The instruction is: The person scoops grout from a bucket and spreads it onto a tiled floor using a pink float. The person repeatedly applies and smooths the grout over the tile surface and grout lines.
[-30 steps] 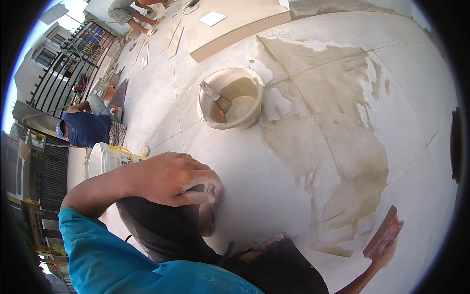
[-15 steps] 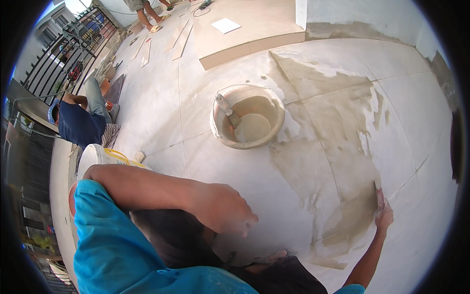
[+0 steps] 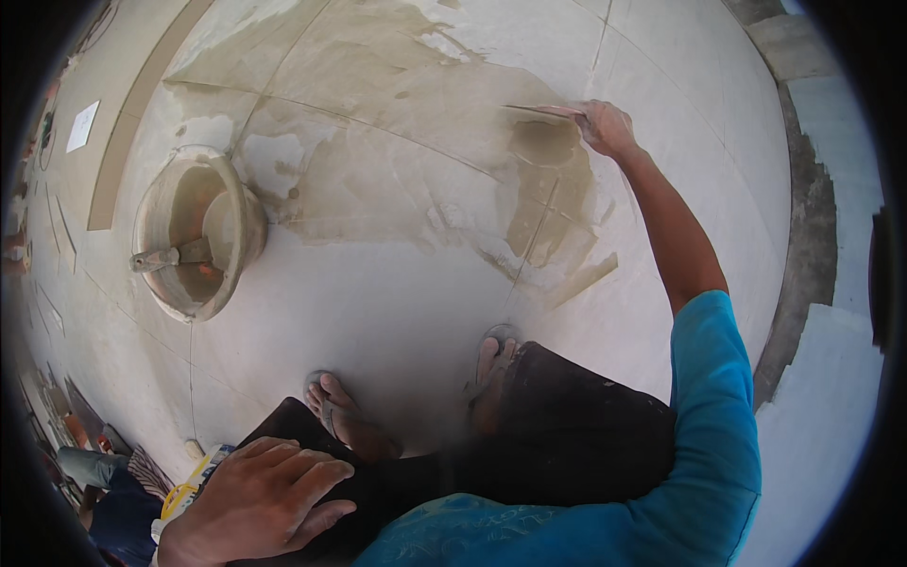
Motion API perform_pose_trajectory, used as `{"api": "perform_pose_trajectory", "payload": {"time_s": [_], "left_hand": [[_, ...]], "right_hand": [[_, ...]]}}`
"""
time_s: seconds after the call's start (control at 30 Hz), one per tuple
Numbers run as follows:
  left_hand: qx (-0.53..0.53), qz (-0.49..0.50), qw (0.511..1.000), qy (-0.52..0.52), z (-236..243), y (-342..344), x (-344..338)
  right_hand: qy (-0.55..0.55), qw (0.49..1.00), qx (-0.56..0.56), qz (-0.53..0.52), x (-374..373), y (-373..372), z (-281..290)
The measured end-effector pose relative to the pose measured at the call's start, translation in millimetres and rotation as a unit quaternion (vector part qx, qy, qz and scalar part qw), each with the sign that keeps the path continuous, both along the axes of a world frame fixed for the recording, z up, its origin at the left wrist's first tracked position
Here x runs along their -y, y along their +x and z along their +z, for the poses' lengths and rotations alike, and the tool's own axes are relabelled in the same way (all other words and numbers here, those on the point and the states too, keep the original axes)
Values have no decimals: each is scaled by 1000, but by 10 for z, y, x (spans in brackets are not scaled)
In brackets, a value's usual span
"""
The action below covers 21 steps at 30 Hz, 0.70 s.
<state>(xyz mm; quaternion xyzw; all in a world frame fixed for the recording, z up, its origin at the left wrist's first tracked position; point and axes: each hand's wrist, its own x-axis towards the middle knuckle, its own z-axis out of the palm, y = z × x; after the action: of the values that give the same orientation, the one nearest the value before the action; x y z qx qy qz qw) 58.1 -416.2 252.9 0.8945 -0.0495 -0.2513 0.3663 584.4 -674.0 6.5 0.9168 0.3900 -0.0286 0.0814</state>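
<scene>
Grout (image 3: pixel 397 151) covers several tiles — near floor (image 3: pixel 378 312) bare; right hand (image 3: pixel 605 125) clamps float (image 3: pixel 543 111), left hand (image 3: pixel 260 501) rests, fingers apart.

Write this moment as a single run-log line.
right hand: presses flat scraper on wet grout patch | left hand: rests on knee | bucket: holds trowel, left

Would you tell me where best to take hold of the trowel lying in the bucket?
Probably by its handle, which juts over the left rim of the bucket. Come from the left, outside the bucket: the blade end lies inside over the wet mix, while the handle end looks bare and free.
</scene>
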Motion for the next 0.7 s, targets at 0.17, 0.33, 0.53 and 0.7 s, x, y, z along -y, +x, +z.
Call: {"api": "perform_pose_trajectory", "payload": {"time_s": [0.17, 0.33, 0.53, 0.7], "left_hand": [[-9, -10, 1000, 16, -111, 173, 39], [-38, 26, 999, 28, -138, 177, 7], [-51, 18, 998, 14, -180, 292, 69], [-69, 31, 997, 27, -134, 284, 155]], "right_hand": [[-9, 998, -46, -37, -237, -27, -52], [-23, 991, -115, 60, -295, -455, 126], [-8, 988, -89, 127, 275, -796, 45], [60, 989, -41, 128, 296, -647, -45]]}}
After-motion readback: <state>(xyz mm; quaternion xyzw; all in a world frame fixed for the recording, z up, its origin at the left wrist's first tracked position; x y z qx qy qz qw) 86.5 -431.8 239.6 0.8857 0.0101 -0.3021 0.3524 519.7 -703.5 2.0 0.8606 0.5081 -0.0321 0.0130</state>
